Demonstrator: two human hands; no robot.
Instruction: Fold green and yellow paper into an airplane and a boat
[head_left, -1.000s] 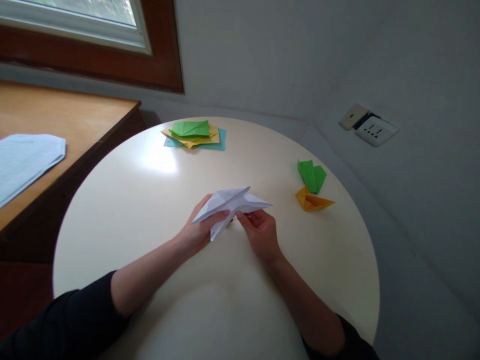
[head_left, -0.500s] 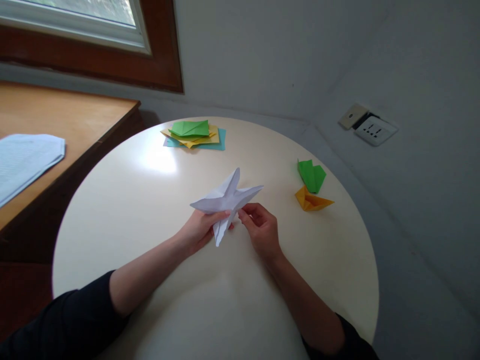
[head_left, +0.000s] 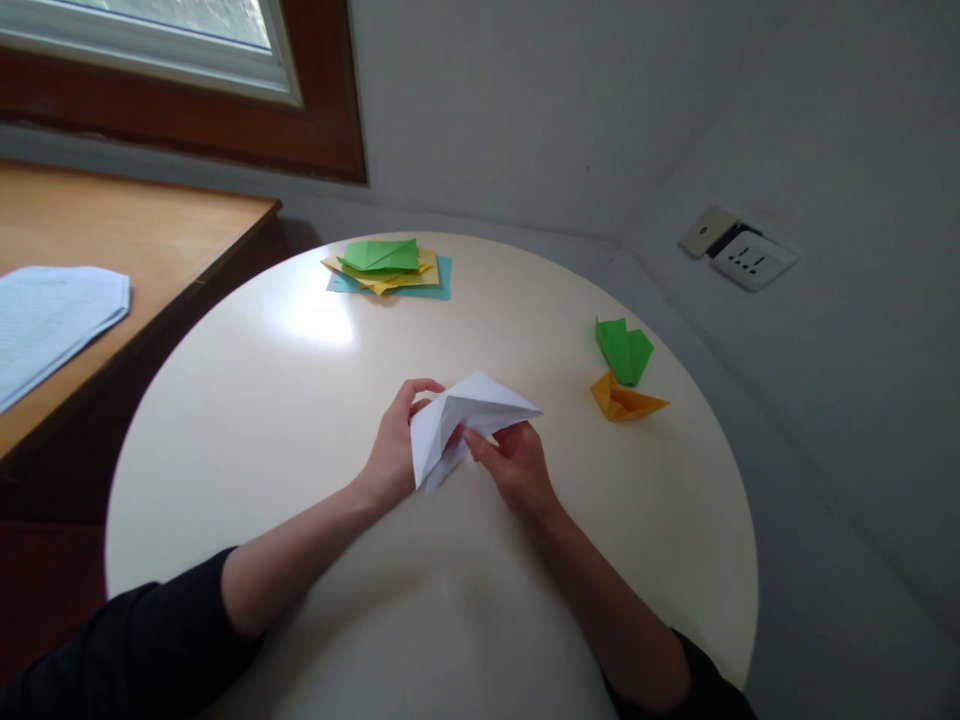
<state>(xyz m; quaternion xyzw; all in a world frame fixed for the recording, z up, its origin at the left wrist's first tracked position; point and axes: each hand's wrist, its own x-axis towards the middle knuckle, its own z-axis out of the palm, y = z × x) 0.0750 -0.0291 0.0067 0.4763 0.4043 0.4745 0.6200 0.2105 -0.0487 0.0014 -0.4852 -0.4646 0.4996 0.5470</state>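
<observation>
A folded white paper (head_left: 480, 402) with creased, pointed flaps is held over the middle of the round table. My left hand (head_left: 394, 440) grips its left side, with the index finger curled along the upper edge and part of the hand hidden behind the paper. From the right, my right hand (head_left: 517, 465) holds the lower edge. Its thumb presses near the middle of the fold, and its other fingers are mostly hidden beneath the right flap.
The round white table (head_left: 247, 440) carries a stack of coloured paper (head_left: 382, 262) at the back. To the right lie a green folded paper (head_left: 626, 350) and an orange folded paper (head_left: 624, 402). A wooden desk (head_left: 165, 210) with white papers (head_left: 56, 320) stands left.
The white paper has turned from a spread four-pointed shape to a tented one with flaps hanging down. My left hand has shifted up its left side; the right thumb has moved under the fold.
</observation>
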